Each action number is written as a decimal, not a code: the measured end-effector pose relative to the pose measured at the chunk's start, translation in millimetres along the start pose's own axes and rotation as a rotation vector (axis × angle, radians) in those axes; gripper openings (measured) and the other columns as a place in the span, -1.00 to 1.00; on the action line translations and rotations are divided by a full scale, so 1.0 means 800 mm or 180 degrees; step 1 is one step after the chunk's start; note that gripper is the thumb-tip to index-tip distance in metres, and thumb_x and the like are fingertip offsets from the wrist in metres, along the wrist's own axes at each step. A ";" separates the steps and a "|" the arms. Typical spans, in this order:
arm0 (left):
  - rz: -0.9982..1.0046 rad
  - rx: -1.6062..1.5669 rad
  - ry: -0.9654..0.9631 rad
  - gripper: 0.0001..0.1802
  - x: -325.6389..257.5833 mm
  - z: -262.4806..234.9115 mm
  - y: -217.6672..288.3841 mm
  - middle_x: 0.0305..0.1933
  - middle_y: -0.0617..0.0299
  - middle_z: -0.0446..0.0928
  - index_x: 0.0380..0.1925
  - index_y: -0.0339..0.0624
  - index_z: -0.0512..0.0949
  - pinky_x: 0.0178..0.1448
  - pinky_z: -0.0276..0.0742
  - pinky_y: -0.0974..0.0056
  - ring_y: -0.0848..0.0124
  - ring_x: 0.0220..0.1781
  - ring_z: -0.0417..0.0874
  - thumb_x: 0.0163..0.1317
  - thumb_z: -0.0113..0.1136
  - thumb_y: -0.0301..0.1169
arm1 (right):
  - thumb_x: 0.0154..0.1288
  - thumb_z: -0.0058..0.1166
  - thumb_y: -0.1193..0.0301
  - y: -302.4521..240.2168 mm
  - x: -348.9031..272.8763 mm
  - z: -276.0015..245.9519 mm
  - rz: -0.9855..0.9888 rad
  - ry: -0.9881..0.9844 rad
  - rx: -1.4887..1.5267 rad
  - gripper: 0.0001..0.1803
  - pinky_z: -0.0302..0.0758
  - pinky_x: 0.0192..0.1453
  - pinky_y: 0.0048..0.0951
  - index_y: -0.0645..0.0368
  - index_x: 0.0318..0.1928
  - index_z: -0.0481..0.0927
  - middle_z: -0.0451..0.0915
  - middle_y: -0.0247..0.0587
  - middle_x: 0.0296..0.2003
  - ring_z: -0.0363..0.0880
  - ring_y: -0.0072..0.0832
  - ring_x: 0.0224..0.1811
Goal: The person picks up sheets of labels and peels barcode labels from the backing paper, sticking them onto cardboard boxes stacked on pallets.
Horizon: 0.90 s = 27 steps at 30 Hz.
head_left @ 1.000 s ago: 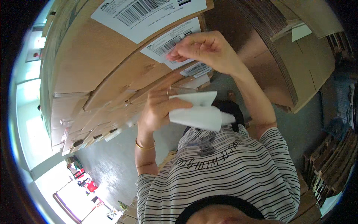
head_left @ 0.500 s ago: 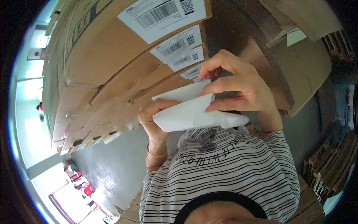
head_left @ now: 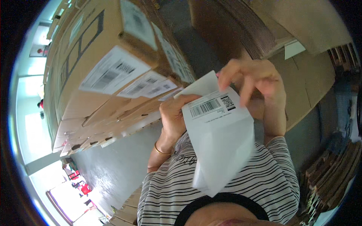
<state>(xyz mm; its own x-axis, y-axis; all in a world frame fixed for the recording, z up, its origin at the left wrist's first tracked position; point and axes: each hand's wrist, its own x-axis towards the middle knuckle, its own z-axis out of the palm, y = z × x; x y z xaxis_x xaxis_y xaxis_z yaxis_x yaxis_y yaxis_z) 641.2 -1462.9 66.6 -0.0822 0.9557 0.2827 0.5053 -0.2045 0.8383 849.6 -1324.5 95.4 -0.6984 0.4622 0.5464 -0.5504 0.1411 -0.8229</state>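
"Cartons [head_left: 81, 96] take up the left side, don't they?"

"They do, stacked close together, with white barcode labels [head_left: 115, 71] stuck on them near the edges. Below them, grey floor [head_left: 120, 162] runs toward a glaring bright area [head_left: 62, 188] at the lower left, where a few red objects [head_left: 85, 189] show, too small to name."

"And across the room?"

"Layered brown cardboard [head_left: 305, 75] stands at the upper right, with a small white paper [head_left: 294, 50] against it. More flattened cardboard [head_left: 333, 165] is packed in rows at the lower right, near the rim of the view."

"Where is the white label strip [head_left: 220, 139], then?"

"Up in front of the person's striped shirt [head_left: 273, 177], between the cartons and the layered cardboard. Its upper part carries a printed barcode and a square code; the lower part, bent and blank, hangs toward the dark collar [head_left: 241, 202]. Another white flap [head_left: 201, 84] rises behind its top edge."

"How do the hands stand?"

"The left hand [head_left: 175, 116], a gold bracelet [head_left: 162, 152] at its wrist, grips the strip by its upper left edge. The right hand [head_left: 254, 79] is at the upper right corner, fingers bent, parted and blurred; whether they pinch the paper cannot be told."
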 end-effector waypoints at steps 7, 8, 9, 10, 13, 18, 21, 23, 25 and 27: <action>0.0082 0.1266 0.0912 -0.77 0.079 0.066 0.027 -0.40 0.13 0.66 -0.35 -0.21 0.64 -0.28 0.53 0.33 0.30 -0.36 0.68 -0.11 0.37 -0.50 | -0.09 0.45 0.39 0.027 0.004 -0.106 0.1124 0.0008 -0.0798 -0.49 0.48 -0.15 -0.51 0.26 -0.11 0.53 0.61 -0.30 -0.35 0.55 -0.55 -0.30; 0.0064 0.1555 0.0975 -0.80 0.088 0.073 0.030 -0.39 0.15 0.67 -0.36 -0.23 0.65 -0.28 0.53 0.36 0.34 -0.35 0.68 -0.08 0.34 -0.53 | -0.07 0.44 0.40 0.031 0.011 -0.116 0.1291 0.0022 -0.0792 -0.51 0.48 -0.18 -0.51 0.24 -0.10 0.54 0.60 -0.31 -0.36 0.54 -0.55 -0.32; 0.0009 0.1609 0.1018 -0.80 0.097 0.081 0.031 -0.39 0.15 0.67 -0.36 -0.23 0.65 -0.28 0.53 0.36 0.34 -0.35 0.68 -0.08 0.34 -0.53 | -0.06 0.42 0.41 0.036 0.016 -0.127 0.1460 0.0030 -0.0787 -0.52 0.48 -0.20 -0.50 0.22 -0.09 0.54 0.60 -0.32 -0.37 0.53 -0.56 -0.33; 0.0022 0.1717 0.1143 -0.79 0.104 0.088 0.032 -0.38 0.15 0.67 -0.36 -0.23 0.65 -0.26 0.54 0.36 0.34 -0.34 0.69 -0.09 0.33 -0.55 | -0.01 0.39 0.43 0.048 0.021 -0.139 0.1481 -0.0053 -0.0715 -0.57 0.47 -0.24 -0.52 0.21 -0.09 0.57 0.59 -0.35 -0.39 0.51 -0.60 -0.36; -0.0118 0.1886 0.1287 -0.76 0.120 0.099 0.033 -0.36 0.13 0.67 -0.35 -0.22 0.65 -0.23 0.55 0.34 0.33 -0.32 0.69 -0.11 0.27 -0.62 | 0.03 0.37 0.44 0.082 0.032 -0.167 0.1456 -0.0094 -0.0275 -0.67 0.45 -0.25 -0.56 0.22 -0.15 0.62 0.59 -0.36 -0.39 0.50 -0.64 -0.37; -0.0749 0.1650 0.1529 -0.70 0.126 0.112 0.044 -0.34 0.14 0.68 -0.34 -0.25 0.66 -0.20 0.55 0.35 0.34 -0.30 0.70 -0.13 0.15 -0.72 | 0.05 0.34 0.50 0.096 0.066 -0.188 0.1469 -0.0357 0.0016 -0.76 0.49 -0.11 -0.53 0.21 -0.22 0.68 0.64 -0.31 -0.28 0.55 -0.61 -0.29; -0.1049 0.1689 0.1675 -0.69 0.127 0.118 0.047 -0.35 0.15 0.68 -0.35 -0.26 0.66 -0.17 0.55 0.36 0.35 -0.29 0.70 -0.15 0.11 -0.73 | 0.03 0.34 0.51 0.107 0.073 -0.192 0.1067 -0.0533 -0.0355 -0.78 0.49 -0.06 -0.50 0.20 -0.25 0.68 0.63 -0.29 -0.26 0.57 -0.53 -0.26; -0.1194 0.1397 0.1758 -0.70 0.125 0.121 0.045 -0.31 0.10 0.68 -0.35 -0.27 0.66 -0.14 0.56 0.32 0.29 -0.26 0.70 -0.14 0.12 -0.72 | 0.02 0.34 0.50 0.112 0.079 -0.190 0.0759 -0.0693 -0.0628 -0.79 0.49 -0.02 -0.46 0.20 -0.26 0.68 0.62 -0.27 -0.23 0.57 -0.49 -0.24; -0.1275 0.1691 0.1730 -0.70 0.117 0.121 0.043 -0.35 0.10 0.66 -0.36 -0.25 0.65 -0.11 0.57 0.27 0.23 -0.28 0.69 -0.17 0.17 -0.70 | 0.02 0.33 0.49 0.105 0.090 -0.186 0.0293 -0.0487 -0.0889 -0.85 0.51 -0.11 -0.48 0.22 -0.34 0.68 0.57 -0.22 -0.15 0.59 -0.44 -0.22; -0.1342 0.1971 0.1696 -0.70 0.104 0.123 0.042 -0.38 0.10 0.65 -0.37 -0.22 0.64 -0.09 0.58 0.23 0.17 -0.30 0.67 -0.20 0.21 -0.69 | 0.04 0.33 0.50 0.125 0.113 -0.197 -0.0301 -0.0524 0.0096 -0.79 0.52 -0.08 -0.44 0.20 -0.25 0.66 0.55 -0.17 -0.08 0.60 -0.40 -0.17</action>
<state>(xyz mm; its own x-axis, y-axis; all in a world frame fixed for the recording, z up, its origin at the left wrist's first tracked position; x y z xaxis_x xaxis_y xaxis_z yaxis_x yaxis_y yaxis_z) 735.5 -1369.7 72.3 -0.6715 0.6700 0.3165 0.7008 0.4357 0.5648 803.3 -1130.9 37.9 -0.7069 0.2983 0.6413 -0.6290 0.1495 -0.7629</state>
